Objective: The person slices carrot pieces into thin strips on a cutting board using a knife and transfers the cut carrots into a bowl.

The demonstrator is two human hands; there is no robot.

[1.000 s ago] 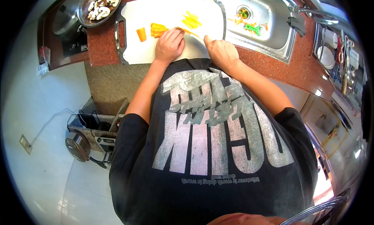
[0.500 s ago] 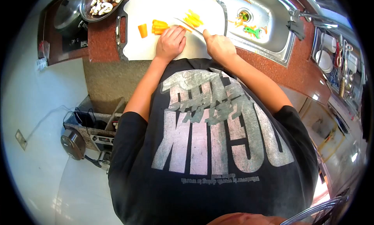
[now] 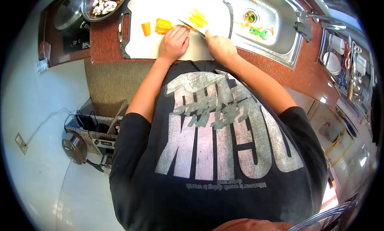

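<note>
On the white cutting board (image 3: 144, 49), my left hand (image 3: 174, 43) presses a carrot piece (image 3: 189, 27) down with its fingers together; the fingers partly cover it. My right hand (image 3: 221, 47) is closed round the handle of a knife (image 3: 195, 30), whose blade points up and left, right beside the left fingertips. Carrot sticks (image 3: 198, 18) lie just beyond the blade. Left of them, a group of carrot slabs (image 3: 163, 25) sits by my left knuckles. A thick carrot chunk (image 3: 146, 29) is farther left on the board.
A sink (image 3: 287, 43) adjoins the board on the right, holding orange peelings and a green peeler (image 3: 259, 33). A bowl (image 3: 89, 15) of sliced mushrooms stands at the upper left, next to a dark lidded pot (image 3: 68, 17). A dish rack (image 3: 348, 63) is far right.
My right hand and the knife have shifted slightly left, bringing the blade closer to the left fingertips. The left hand has barely moved, and the carrot pieces lie as before.
</note>
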